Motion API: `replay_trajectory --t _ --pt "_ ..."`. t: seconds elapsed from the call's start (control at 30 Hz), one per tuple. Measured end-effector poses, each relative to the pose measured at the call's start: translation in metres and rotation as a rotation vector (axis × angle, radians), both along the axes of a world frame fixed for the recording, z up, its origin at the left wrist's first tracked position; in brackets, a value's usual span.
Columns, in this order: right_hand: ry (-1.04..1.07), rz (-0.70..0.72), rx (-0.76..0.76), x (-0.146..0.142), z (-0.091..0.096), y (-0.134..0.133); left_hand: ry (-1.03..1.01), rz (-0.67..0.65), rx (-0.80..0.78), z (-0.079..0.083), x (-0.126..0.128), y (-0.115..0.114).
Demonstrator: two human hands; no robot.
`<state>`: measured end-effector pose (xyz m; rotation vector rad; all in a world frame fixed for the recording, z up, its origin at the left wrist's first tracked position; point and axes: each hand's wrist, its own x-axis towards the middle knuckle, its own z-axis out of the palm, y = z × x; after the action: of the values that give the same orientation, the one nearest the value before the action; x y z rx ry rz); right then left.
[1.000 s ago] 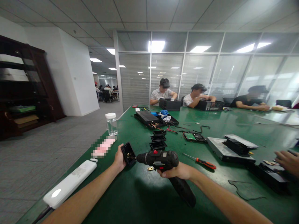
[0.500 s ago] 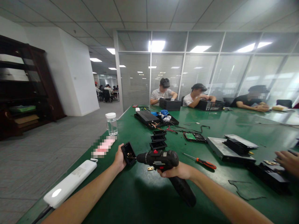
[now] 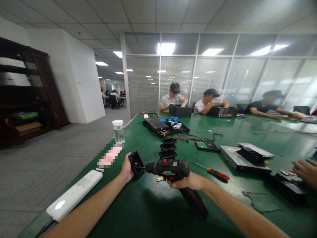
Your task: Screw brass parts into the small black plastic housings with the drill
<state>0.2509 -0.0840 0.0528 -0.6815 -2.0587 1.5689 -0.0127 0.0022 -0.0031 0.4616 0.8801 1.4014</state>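
My left hand [image 3: 127, 169] is closed on the left side of a small black open box [image 3: 134, 159], which it holds tilted above the table. Inside the box a few brass-coloured bits show. A black cordless drill [image 3: 170, 169] with red switches lies level in my right hand [image 3: 184, 182], its grip pointing down and to the right. The drill's bit reaches into the box; whether it touches a screw there is too small to tell. Below the drill's chuck, a small brass-coloured piece [image 3: 159, 179] lies on the green table [image 3: 148, 211].
Several similar black boxes [image 3: 167, 154] stand in a row beyond the drill. An orange-and-black screwdriver [image 3: 218, 174] lies to the right, near a silver drive [image 3: 241, 162]. On the left are a white power strip [image 3: 76, 193] and a clear bottle [image 3: 119, 134]. A co-worker's hand [image 3: 305, 172] is at the right edge.
My hands, the box and the drill keep almost the same place. At the far right of the table, a person in black has stretched an arm out to the right.
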Motion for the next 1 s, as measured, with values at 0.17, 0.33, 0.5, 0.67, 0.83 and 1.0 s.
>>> replay_trajectory --t 0.17,0.33,0.5,0.67,0.83,1.0 --pt "-0.007 0.002 -0.006 0.0012 -0.0005 0.0008 0.003 0.003 0.001 0.0001 0.0000 -0.0001" --pt "-0.007 0.006 -0.002 0.0007 0.0011 0.0001 0.001 -0.003 0.003 0.0005 0.0001 -0.0001" --pt "-0.006 0.003 0.008 -0.0001 0.0031 -0.0012 0.004 -0.003 0.002 -0.0028 -0.0011 0.0017" --pt "-0.016 0.011 0.011 0.0009 0.0015 -0.0001 0.001 0.002 0.005 -0.0036 -0.0012 0.0016" --pt "-0.015 -0.015 -0.024 0.0012 -0.0008 0.0005 -0.005 -0.001 0.006 -0.0020 -0.0007 0.0015" --pt "-0.033 -0.017 -0.007 0.0005 0.0015 -0.0011 -0.015 0.001 -0.001 -0.0012 0.0000 0.0006"
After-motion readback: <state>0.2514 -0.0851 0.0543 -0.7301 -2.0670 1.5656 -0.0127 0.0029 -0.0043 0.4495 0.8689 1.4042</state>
